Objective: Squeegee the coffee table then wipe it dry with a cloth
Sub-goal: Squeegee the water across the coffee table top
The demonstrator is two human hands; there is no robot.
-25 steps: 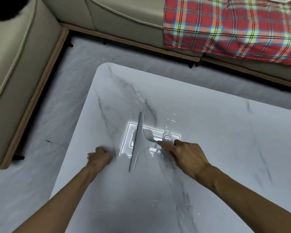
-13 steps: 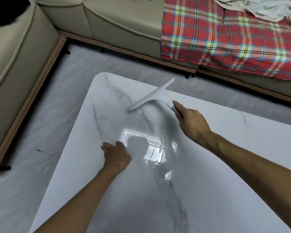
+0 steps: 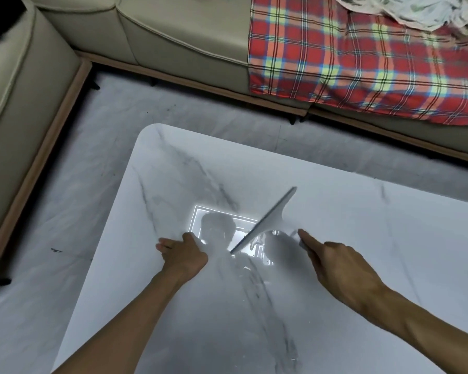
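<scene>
A white marble coffee table (image 3: 362, 238) with grey veins fills the lower part of the head view. My right hand (image 3: 338, 268) grips the handle of a pale grey squeegee (image 3: 268, 220), its blade slanting from lower left to upper right over a bright ceiling-light reflection. Water streaks glint under the blade. My left hand (image 3: 184, 255) rests flat on the tabletop just left of the blade, fingers loosely curled and holding nothing. A crumpled white cloth (image 3: 405, 9) lies on the sofa at the top right.
A beige sofa (image 3: 179, 36) wraps around the far and left sides, with a red plaid blanket (image 3: 349, 63) draped over its right part. Grey marble floor (image 3: 65, 211) runs between sofa and table. The table's rounded corner is at the upper left.
The squeegee has come back from the far part of the table toward me, onto the light reflection. My left hand has shifted slightly on the tabletop.
</scene>
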